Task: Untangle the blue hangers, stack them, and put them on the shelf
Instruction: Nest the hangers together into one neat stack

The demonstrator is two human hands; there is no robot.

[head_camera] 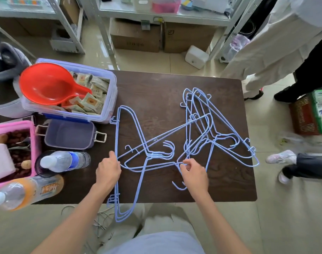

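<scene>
Where writing might be looked for, little can be read: a label with orange lettering is seen on a clear plastic bottle of orange drink [26, 193] at the lower left, but its characters are too blurred to make out, and faint print on two brown cardboard boxes [136, 36] under the shelving is equally illegible.

A dark brown wood-grain tabletop [156, 88] is viewed from above. Pale blue wire hangers [198, 132] are spread across it in two tangled clusters, one toward the left, overhanging the near edge, and one toward the right, with a long hanger bridging the two.

The left hand [108, 172] is curled loosely around the wires at the left cluster's near side. The right hand [193, 173] is pinched with thumb and fingertips on a wire where the clusters meet.

On the left of the tabletop, a lilac plastic storage tub [109, 109] filled with small food sachets is topped by a red plastic scoop [46, 83]. Just beside it stand a small empty purple container [70, 134], a pink basket [34, 143] of dark dried fruit, and a clear water bottle with a blue label [65, 161] lying on its side.

Beige floor tiles [143, 60] and grey metal shelving [109, 33] are seen beyond, and the legs of two people [266, 57] are visible at the right.
</scene>
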